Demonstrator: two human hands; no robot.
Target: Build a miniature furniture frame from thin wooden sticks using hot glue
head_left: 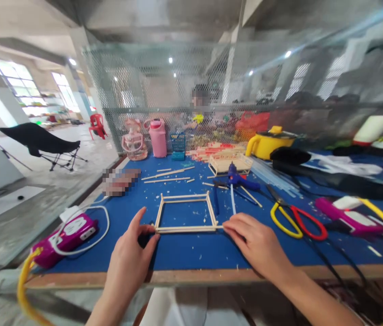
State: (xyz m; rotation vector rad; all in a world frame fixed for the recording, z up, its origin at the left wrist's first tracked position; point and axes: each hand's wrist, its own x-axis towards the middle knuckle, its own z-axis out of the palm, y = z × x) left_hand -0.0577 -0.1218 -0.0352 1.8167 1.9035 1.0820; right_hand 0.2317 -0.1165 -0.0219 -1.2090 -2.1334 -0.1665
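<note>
A rectangular frame of thin wooden sticks [186,229] lies on the blue tabletop in front of me, its corners slightly raised by short stick pieces. My left hand [132,251] holds its near left corner between thumb and fingers, the index finger pointing up. With fingertips pinched together, my right hand [254,240] grips the near right end of the frame. Beyond that hand stands a blue glue gun [240,181], with a glue stick-like pale rod [233,199] below it. Scissors with yellow and red handles [291,222] lie to the right.
Loose sticks [169,174] and a finished-looking stick tray [230,164] lie farther back. A purple power strip [65,237] with cables sits left, another purple strip [349,217] right. Pink bottles [158,138], a yellow pot [269,145] and mesh fence [164,81] stand behind. A person is beyond.
</note>
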